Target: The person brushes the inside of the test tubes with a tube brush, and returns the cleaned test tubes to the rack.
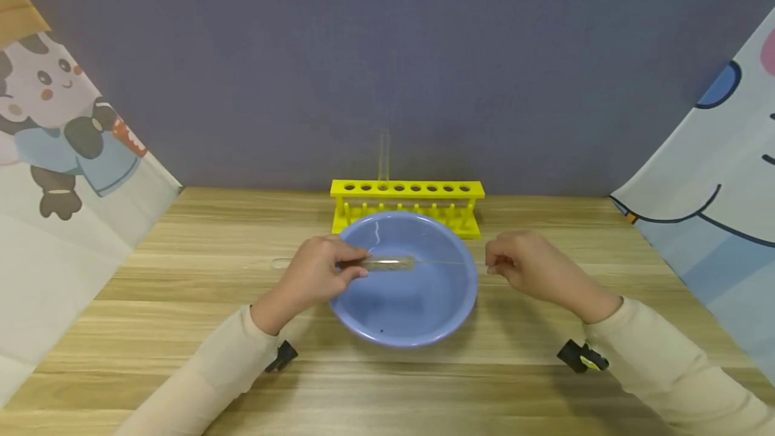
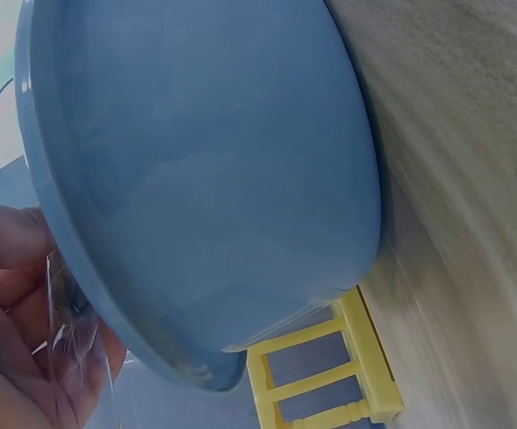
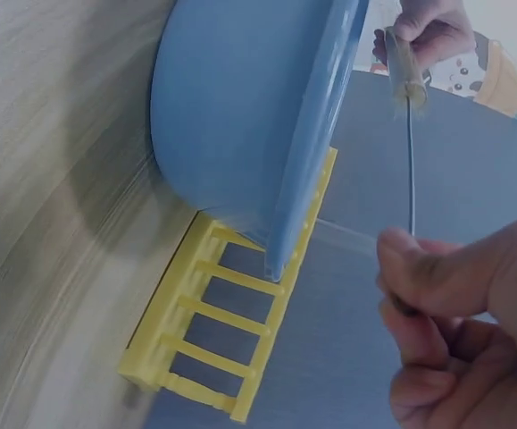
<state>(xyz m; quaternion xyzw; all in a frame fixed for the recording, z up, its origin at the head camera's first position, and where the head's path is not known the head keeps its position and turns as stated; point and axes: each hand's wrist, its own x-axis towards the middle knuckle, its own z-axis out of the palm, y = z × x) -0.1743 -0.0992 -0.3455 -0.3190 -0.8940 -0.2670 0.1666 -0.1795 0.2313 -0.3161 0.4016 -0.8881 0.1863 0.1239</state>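
My left hand (image 1: 317, 268) grips a clear glass test tube (image 1: 390, 263), held level above the blue basin (image 1: 402, 340). The tube's rounded end pokes out to the left of that hand, and its mouth faces right. Into the mouth runs the thin wire handle (image 3: 411, 170) of a test tube brush, best seen in the right wrist view. Between thumb and fingertips, my right hand (image 1: 527, 264) pinches the wire's outer end, just right of the basin. Inside the tube (image 2: 66, 331), dark bristles show near my left fingers, partly hidden by them.
Behind the basin stands a yellow test tube rack (image 1: 408, 188), its front partly hidden by the rim. One clear test tube (image 1: 384, 157) is upright in it. A grey panel (image 1: 393, 73) rises at the back of the wooden table (image 1: 387, 389), with printed cloths at both sides.
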